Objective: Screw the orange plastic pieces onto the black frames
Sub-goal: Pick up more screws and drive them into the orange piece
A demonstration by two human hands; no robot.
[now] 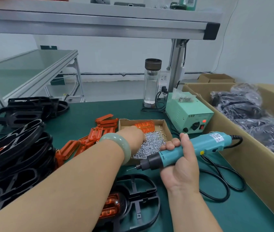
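Far L: big pile of black frames (15, 156), some w/ orange bits showing, so prob. a few are done. Next: lots of loose orange pieces (89, 139) lie on the mat (233, 215), not on frames yet. L hand (132, 133) digs in the box (124, 122) of screws (151, 144). Its fingers are hidden, so can't tell if it pinches one. Down front: one frame (149, 186) w/ an orange piece (111, 205) in it and one screw in, prob. needs more. R hand (181, 166) wraps tight round the blue screwdriver (196, 148).

Pale green, perhaps jade, bangle (117, 141)
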